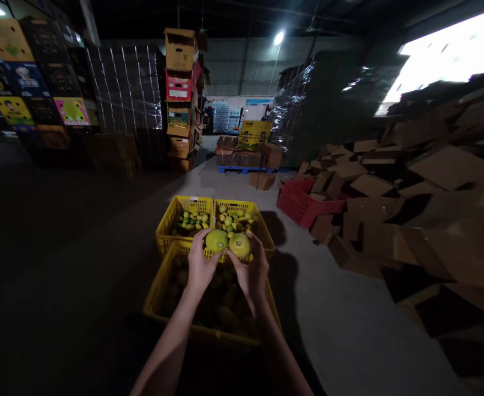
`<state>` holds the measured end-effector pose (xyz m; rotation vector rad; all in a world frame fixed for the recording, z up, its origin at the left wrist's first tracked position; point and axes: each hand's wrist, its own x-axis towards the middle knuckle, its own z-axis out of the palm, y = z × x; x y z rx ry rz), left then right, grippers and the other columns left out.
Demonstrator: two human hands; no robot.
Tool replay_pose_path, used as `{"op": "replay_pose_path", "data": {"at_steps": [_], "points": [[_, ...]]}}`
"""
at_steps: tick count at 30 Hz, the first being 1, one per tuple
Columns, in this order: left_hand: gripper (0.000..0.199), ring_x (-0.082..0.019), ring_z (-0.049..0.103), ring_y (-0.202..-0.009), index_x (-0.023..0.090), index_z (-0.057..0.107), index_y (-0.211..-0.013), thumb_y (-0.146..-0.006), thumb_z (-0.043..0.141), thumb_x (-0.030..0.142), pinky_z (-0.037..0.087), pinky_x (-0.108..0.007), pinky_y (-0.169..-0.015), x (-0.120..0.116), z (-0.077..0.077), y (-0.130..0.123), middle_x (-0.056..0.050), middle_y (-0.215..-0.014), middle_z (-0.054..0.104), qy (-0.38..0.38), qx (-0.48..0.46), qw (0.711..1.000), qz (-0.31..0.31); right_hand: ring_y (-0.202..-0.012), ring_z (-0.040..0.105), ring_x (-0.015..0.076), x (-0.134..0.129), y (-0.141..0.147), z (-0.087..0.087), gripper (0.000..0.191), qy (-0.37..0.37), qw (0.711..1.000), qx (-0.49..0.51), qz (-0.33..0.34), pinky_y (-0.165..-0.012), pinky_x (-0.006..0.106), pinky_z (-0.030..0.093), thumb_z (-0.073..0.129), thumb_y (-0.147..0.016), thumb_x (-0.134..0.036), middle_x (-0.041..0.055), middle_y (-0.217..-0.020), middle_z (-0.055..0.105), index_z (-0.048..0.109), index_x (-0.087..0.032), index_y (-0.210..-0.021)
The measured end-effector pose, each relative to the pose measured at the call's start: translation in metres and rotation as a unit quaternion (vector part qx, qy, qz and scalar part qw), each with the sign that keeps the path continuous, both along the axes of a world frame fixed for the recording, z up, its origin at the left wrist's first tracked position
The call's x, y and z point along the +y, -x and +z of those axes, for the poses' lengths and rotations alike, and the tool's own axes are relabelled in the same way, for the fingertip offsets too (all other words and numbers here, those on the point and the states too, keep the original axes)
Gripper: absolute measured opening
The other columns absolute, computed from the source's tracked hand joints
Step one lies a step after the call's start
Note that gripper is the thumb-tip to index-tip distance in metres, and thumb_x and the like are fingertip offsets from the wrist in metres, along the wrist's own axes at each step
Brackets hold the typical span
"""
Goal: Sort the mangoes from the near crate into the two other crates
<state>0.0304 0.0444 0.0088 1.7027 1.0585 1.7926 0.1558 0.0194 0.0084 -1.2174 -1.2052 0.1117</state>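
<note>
My left hand (201, 265) is closed around a yellow-green lemon (216, 241). Beside it, my right hand (253, 269) grips a yellower lemon (240, 246), its end facing me. Both fruits are held up side by side above the near yellow crate (154, 294), which holds many lemons in deep shadow. Beyond my hands stand two more yellow crates: the left one (164, 219) has green and yellow fruit in it, the right one (262, 226) mostly yellow fruit.
A red crate (303, 204) and a large heap of cardboard boxes (374, 231) lie on the right. Stacked cartons (179, 88) and wrapped pallets (126, 88) rise behind on the left. A blue pallet (246, 169) carrying boxes stands farther back on the grey floor (328, 308).
</note>
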Motion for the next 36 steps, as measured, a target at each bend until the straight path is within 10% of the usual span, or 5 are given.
{"op": "replay_pose_path", "data": {"at_steps": [25,31,36], "points": [[0.053,-0.024,0.055,-0.112,0.021,0.053,-0.117,-0.069,0.075,0.023,0.042,-0.038,-0.097,0.002,-0.001,0.004,-0.009,-0.118,0.059,-0.016,0.013,1.0,-0.014,-0.104,0.061,0.0241,0.0,0.005,0.002,0.05,-0.034,0.998,-0.039,-0.036,-0.092,0.042,0.048,0.071,-0.068,-0.021,0.009,-0.113,0.063,0.052,-0.022,-0.115],[0.055,-0.024,0.054,-0.11,0.022,0.063,-0.11,-0.059,0.082,0.028,0.042,-0.037,-0.098,0.003,0.008,0.013,-0.008,-0.113,0.056,-0.001,-0.025,0.999,-0.019,-0.099,0.061,0.0223,0.004,0.006,0.004,0.057,-0.023,0.992,0.102,0.07,-0.084,0.038,0.051,0.077,-0.06,-0.022,0.0089,-0.114,0.06,0.05,-0.023,-0.11],[0.052,-0.021,0.06,-0.102,0.022,0.064,-0.104,-0.056,0.084,0.024,0.047,-0.032,-0.092,0.002,0.016,0.022,-0.006,-0.108,0.062,0.111,-0.194,0.96,-0.171,-0.094,0.062,0.0221,0.001,-0.001,0.019,0.061,0.048,0.951,0.239,0.19,-0.077,0.035,0.052,0.081,-0.05,-0.02,0.0055,-0.108,0.065,0.057,-0.024,-0.106]]}}
